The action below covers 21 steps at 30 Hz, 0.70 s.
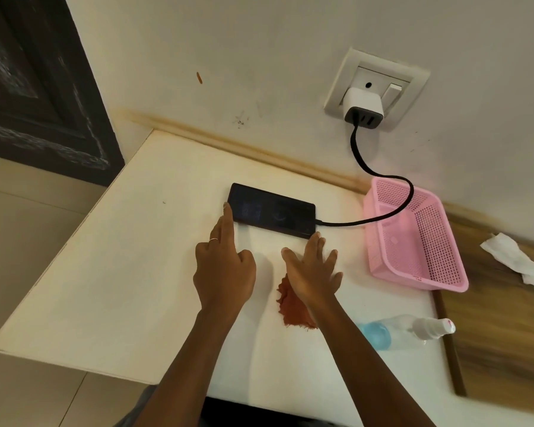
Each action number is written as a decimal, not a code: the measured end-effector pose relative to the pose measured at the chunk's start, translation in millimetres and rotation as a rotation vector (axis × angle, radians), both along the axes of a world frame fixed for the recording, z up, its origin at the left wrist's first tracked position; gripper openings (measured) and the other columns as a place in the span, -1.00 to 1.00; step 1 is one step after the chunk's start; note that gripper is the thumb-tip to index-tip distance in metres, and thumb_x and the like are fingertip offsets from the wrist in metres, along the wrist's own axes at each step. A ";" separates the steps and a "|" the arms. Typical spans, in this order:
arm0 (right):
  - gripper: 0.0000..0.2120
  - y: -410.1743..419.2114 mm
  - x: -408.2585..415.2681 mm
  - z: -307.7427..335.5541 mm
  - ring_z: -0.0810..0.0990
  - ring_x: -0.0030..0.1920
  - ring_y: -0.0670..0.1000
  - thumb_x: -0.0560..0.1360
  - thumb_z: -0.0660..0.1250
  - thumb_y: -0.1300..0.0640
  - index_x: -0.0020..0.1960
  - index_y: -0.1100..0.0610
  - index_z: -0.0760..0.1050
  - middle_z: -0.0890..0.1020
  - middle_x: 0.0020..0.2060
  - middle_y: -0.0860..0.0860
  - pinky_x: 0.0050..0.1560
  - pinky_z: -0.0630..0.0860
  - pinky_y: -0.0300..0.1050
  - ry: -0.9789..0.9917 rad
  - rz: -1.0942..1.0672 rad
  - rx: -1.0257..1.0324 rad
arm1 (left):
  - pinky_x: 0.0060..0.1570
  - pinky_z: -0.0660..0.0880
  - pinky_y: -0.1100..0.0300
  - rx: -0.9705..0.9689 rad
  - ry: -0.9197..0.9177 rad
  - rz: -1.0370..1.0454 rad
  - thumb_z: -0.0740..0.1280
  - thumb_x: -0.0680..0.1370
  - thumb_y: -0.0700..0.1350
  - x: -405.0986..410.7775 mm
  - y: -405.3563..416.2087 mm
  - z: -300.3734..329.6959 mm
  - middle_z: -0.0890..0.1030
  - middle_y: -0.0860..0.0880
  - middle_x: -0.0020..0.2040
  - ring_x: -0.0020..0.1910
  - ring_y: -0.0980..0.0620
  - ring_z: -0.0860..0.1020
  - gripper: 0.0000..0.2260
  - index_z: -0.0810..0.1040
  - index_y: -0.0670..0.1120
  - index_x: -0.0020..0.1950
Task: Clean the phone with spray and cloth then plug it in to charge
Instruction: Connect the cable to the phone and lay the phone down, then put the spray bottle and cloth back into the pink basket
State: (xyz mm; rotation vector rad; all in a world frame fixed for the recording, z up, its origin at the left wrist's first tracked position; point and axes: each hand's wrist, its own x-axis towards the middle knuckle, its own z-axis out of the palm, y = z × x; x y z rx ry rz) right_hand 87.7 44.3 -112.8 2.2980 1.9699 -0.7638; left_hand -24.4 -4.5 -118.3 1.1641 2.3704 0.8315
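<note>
A black phone (272,210) lies flat on the white table (121,272), its screen dimly lit. A black cable (379,172) runs from the phone's right end up to a white charger (363,106) in the wall socket (376,87). My left hand (224,269) holds nothing; its index finger touches the phone's left near corner. My right hand (313,272) hovers open, fingers spread, just below the phone's right end. An orange cloth (293,306) lies partly under my right wrist. A clear spray bottle (404,331) with blue liquid lies on its side at the right.
A pink perforated basket (416,238) stands right of the phone, with the cable draped over its far rim. A crumpled white tissue (518,260) lies on the wooden surface (500,334) at far right. A dark door (37,87) is at upper left.
</note>
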 end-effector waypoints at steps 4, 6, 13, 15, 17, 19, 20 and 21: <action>-0.36 0.6 -2.0 -1.3 -0.16 0.51 0.12 0.57 0.00 -0.20 0.52 0.00 -0.17 -0.10 0.53 -0.01 0.44 -0.17 0.17 -0.005 -0.040 0.028 | -0.18 0.32 0.23 0.017 0.026 0.008 0.21 0.59 -0.09 0.2 0.3 -4.9 0.29 0.05 0.49 0.19 -0.04 0.43 -0.33 -0.13 0.14 0.55; -0.36 0.6 -1.8 -1.3 -0.14 0.51 0.11 0.57 0.01 -0.20 0.52 0.00 -0.16 -0.08 0.53 -0.01 0.44 -0.15 0.17 -0.004 -0.048 0.041 | -0.20 0.32 0.23 0.026 0.038 0.000 0.22 0.59 -0.09 0.8 0.0 -6.0 0.29 0.05 0.49 0.17 -0.03 0.43 -0.33 -0.14 0.14 0.55; -0.52 -27.8 17.1 27.7 0.31 0.37 0.06 0.54 0.24 -0.01 0.42 -0.01 0.22 0.33 0.40 0.02 0.38 0.28 0.11 0.388 -0.147 0.199 | 0.06 0.53 0.03 0.194 -0.106 0.109 0.30 0.55 -0.07 7.2 -8.7 -7.1 0.48 -0.08 0.35 0.22 -0.10 0.51 -0.46 0.21 0.02 0.50; -0.68 -54.1 28.4 40.7 0.40 0.26 0.01 0.53 0.26 0.04 0.27 -0.01 0.37 0.45 0.25 -0.02 0.35 0.33 0.04 0.488 -0.131 0.225 | 0.06 0.54 0.01 0.259 -0.085 0.098 0.25 0.55 0.02 17.7 -15.8 -5.8 0.54 -0.09 0.27 0.18 -0.10 0.54 -0.55 0.34 -0.03 0.42; -0.84 -82.2 41.5 51.2 0.46 0.16 -0.01 0.54 0.25 0.10 0.11 -0.02 0.41 0.50 0.12 -0.05 0.31 0.36 -0.04 0.616 -0.195 0.173 | 0.11 0.48 0.02 0.281 -0.067 0.024 0.17 0.53 0.10 32.7 -24.3 -2.9 0.56 -0.08 0.25 0.17 -0.08 0.54 -0.54 0.40 -0.03 0.38; -0.86 -105.8 57.9 54.3 0.52 0.03 -0.09 0.53 0.26 0.22 -0.08 -0.03 0.46 0.56 -0.03 -0.14 0.16 0.43 -0.17 0.623 -0.172 0.185 | 0.20 0.40 0.05 0.274 -0.091 -0.055 0.15 0.51 0.14 48.2 -33.4 -3.4 0.54 -0.05 0.28 0.23 -0.06 0.50 -0.52 0.40 -0.02 0.38; -0.81 -115.8 67.3 52.8 0.53 0.00 -0.11 0.51 0.26 0.26 -0.13 -0.02 0.51 0.58 -0.09 -0.16 0.07 0.45 -0.26 0.623 -0.174 0.203 | 0.23 0.36 0.07 0.272 -0.090 -0.087 0.16 0.51 0.15 55.1 -37.6 -5.4 0.54 -0.04 0.28 0.25 -0.05 0.49 -0.52 0.41 -0.02 0.38; -0.79 -123.2 76.7 50.4 0.54 -0.01 -0.12 0.50 0.27 0.29 -0.14 0.01 0.54 0.60 -0.12 -0.16 -0.01 0.44 -0.35 0.627 -0.201 0.205 | 0.24 0.33 0.08 0.269 -0.071 -0.112 0.18 0.50 0.16 60.7 -41.1 -8.6 0.54 -0.04 0.28 0.25 -0.05 0.49 -0.52 0.42 -0.02 0.37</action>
